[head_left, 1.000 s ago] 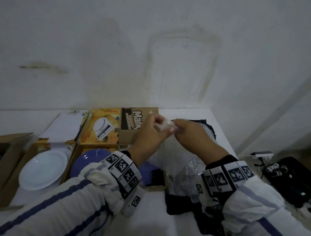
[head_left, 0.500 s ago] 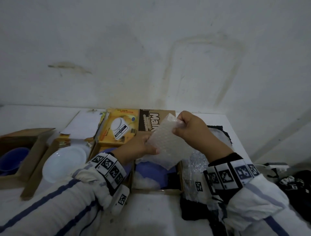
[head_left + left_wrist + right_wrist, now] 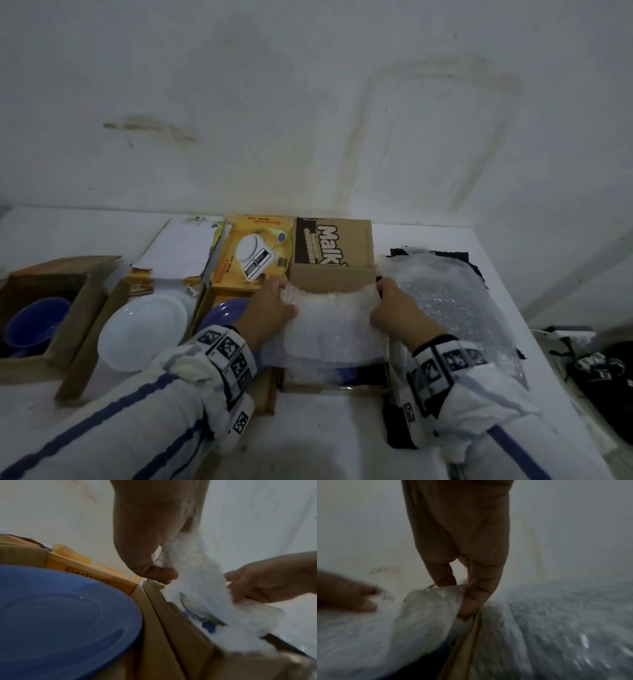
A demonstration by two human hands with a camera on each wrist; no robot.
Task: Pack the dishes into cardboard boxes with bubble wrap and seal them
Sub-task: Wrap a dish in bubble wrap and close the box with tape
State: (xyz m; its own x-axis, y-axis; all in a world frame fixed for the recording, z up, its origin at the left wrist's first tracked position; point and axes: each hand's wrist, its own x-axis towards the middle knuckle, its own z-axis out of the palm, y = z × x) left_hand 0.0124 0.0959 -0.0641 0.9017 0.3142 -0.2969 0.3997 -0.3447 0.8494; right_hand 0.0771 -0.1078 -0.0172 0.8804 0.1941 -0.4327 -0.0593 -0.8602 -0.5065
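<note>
A sheet of bubble wrap (image 3: 334, 329) lies stretched across the open brown cardboard box (image 3: 334, 386) in front of me, with a blue dish (image 3: 347, 374) showing under its near edge. My left hand (image 3: 274, 301) pinches the sheet's far left corner. My right hand (image 3: 394, 305) pinches its far right corner at the box wall. In the left wrist view the left hand (image 3: 154, 561) grips the wrap (image 3: 197, 581) beside a blue plate (image 3: 60, 615). In the right wrist view the right hand (image 3: 464, 588) holds the wrap's (image 3: 402, 622) edge.
A blue plate (image 3: 222, 311) and a white plate (image 3: 144, 332) lie in boxes to the left; a blue bowl (image 3: 30, 325) sits in a far-left box. A yellow scale box (image 3: 253, 257) stands behind. More bubble wrap (image 3: 452, 308) covers the table's right side.
Both hands unfolded the wrap, spread apart and came down, laying the sheet flat over the open box.
</note>
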